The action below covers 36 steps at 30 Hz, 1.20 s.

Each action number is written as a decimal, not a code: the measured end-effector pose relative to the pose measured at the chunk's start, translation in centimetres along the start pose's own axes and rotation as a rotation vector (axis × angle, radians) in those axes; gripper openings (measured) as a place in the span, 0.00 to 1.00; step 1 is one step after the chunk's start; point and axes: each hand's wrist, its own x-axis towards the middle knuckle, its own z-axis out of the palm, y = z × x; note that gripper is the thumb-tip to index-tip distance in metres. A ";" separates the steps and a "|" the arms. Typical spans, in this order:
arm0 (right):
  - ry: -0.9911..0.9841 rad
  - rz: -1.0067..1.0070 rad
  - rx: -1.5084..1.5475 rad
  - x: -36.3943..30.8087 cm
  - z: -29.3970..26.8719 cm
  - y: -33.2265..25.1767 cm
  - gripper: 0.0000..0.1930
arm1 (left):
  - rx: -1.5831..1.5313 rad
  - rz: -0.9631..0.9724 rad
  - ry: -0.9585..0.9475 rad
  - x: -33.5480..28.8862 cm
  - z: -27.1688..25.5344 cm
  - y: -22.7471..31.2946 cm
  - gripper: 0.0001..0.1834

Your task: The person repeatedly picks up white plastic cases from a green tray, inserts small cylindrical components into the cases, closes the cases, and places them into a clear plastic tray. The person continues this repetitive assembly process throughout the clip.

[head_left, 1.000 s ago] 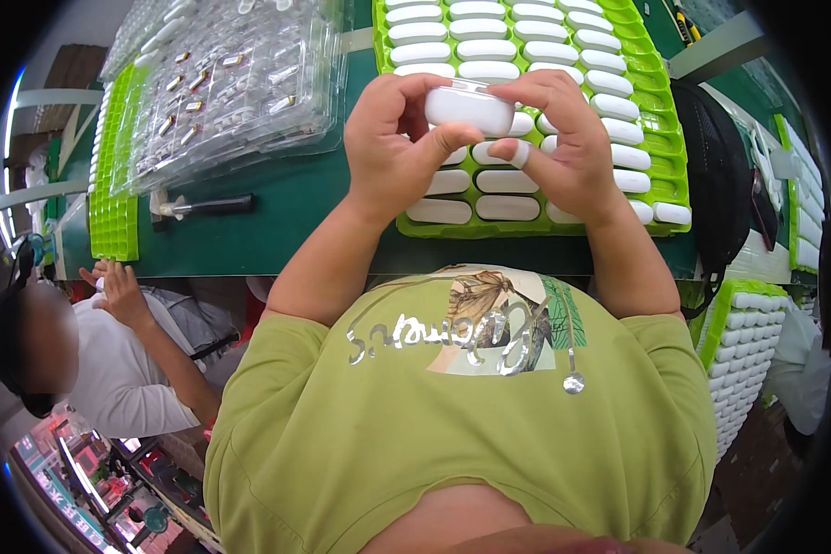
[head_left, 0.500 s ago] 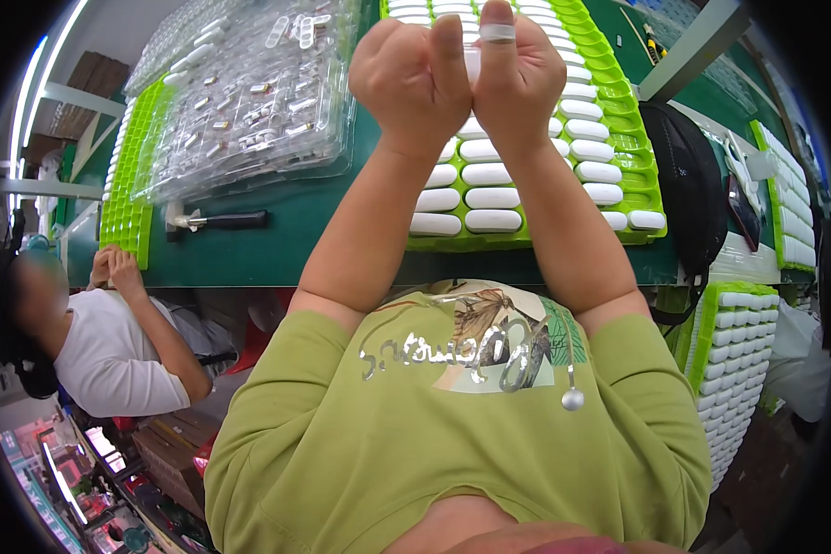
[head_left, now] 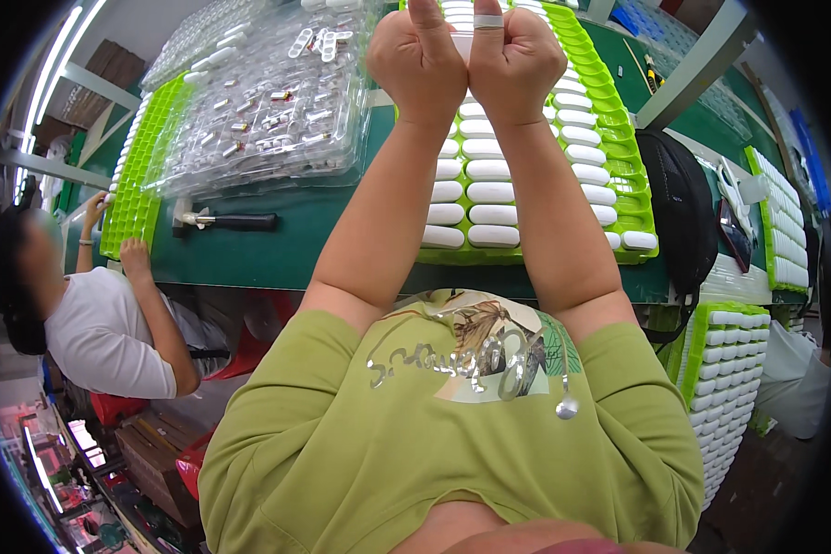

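White piece [head_left: 463,39]: small, pale, pinched between both hands at the top of the view; mostly hidden by the fingers, so its shape cannot be told.
Left hand [head_left: 419,57]: raised above the bench, fingers curled shut into a fist, thumb pointing up, pressing on the white piece.
Right hand [head_left: 517,57]: raised, touching the left hand, fingers curled shut on the same piece; a pale ring on one finger.
Green tray [head_left: 633,175]: lies on the bench directly under the hands; rows of white oblong cases [head_left: 489,192] sit in its pockets.
Bench [head_left: 277,242]: dark green top.
Clear trays [head_left: 268,102]: stacked blister trays with small metal parts, left of the green tray.
Tool [head_left: 223,221]: black handle, metal head, lying flat on the bench just in front of the clear trays.
Black bag [head_left: 681,214]: at the bench edge, right of the green tray.
Second tray [head_left: 722,369]: green, filled with white cases, low at the right.
Co-worker [head_left: 102,323]: white shirt, seated at the left, one hand on another green tray [head_left: 131,185].
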 end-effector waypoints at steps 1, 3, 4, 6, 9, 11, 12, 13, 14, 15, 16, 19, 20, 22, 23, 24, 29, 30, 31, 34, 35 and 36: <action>0.006 -0.009 0.010 0.0 0.2 0.0 0.23 | -0.041 -0.051 -0.008 0.0 0.0 -0.3 0.29; -0.003 -0.009 0.038 0.4 0.7 -0.2 0.23 | -0.124 -0.149 -0.019 0.2 0.1 -1.3 0.29; -0.019 0.004 0.055 0.7 1.0 -0.2 0.23 | -0.105 -0.177 -0.004 0.5 0.2 -1.7 0.29; -0.072 0.072 0.045 0.9 1.4 0.3 0.23 | -0.073 -0.244 0.021 0.7 0.8 -1.9 0.29; -0.047 -0.013 0.011 0.9 2.1 1.6 0.23 | 0.127 -0.173 0.015 1.0 1.1 -1.8 0.28; -0.078 0.021 0.021 0.3 2.2 2.1 0.23 | 0.167 -0.100 0.002 0.9 0.8 -2.0 0.27; -0.107 0.094 0.030 0.0 2.1 2.1 0.23 | 0.187 -0.063 -0.006 0.8 0.6 -2.1 0.26; -0.135 0.167 0.039 -0.4 1.9 1.9 0.23 | 0.238 -0.087 -0.005 0.3 0.4 -2.1 0.26; -0.083 0.142 0.025 -0.6 1.9 2.1 0.23 | 0.278 -0.100 -0.001 -0.1 0.6 -2.0 0.26; -0.107 0.154 0.005 -0.8 1.7 2.3 0.22 | 0.316 -0.113 0.004 -0.4 0.9 -2.1 0.26; -0.118 0.202 -0.009 -1.0 2.0 2.6 0.25 | 0.330 -0.071 -0.061 0.1 0.4 -2.6 0.22; -0.102 0.147 -0.006 -1.0 1.3 3.3 0.25 | 0.165 -0.010 -0.105 -1.2 -0.7 -2.5 0.21; -0.087 0.095 0.001 -1.0 0.7 3.6 0.24 | 0.178 0.058 -0.085 -1.8 -1.4 -2.2 0.16; -0.083 -0.089 0.017 -1.1 0.2 3.7 0.23 | -0.125 -0.479 -0.295 -2.5 -3.5 -0.6 0.19; -0.092 -0.181 0.028 -1.3 -0.3 3.4 0.22 | -0.276 -0.755 -0.387 -2.8 -4.7 0.2 0.23; -0.158 -0.201 0.017 -1.6 -1.1 2.8 0.19 | -0.532 -0.852 -0.489 -2.7 -5.7 0.5 0.30; -0.269 -0.047 0.309 -3.3 -3.4 1.2 0.09 | -0.540 -0.703 -0.484 -4.5 -8.5 0.2 0.35; -0.288 0.236 0.418 -3.9 -4.4 0.8 0.09 | -0.511 -0.652 -0.483 -4.8 -9.0 0.4 0.36; -0.303 0.522 0.522 -4.4 -5.2 0.6 0.10 | -0.480 -0.601 -0.482 -5.0 -9.5 0.4 0.37; -0.644 1.068 0.699 -4.6 -6.7 0.2 0.15 | -0.435 -0.538 -0.506 -5.6 -10.8 0.2 0.41; -0.742 1.205 0.752 -4.7 -6.9 0.1 0.16 | -0.434 -0.515 -0.508 -5.8 -11.0 0.2 0.41; -0.799 1.260 0.853 -5.1 -7.1 0.4 0.15 | -0.421 -0.535 -0.541 -6.2 -11.5 0.0 0.42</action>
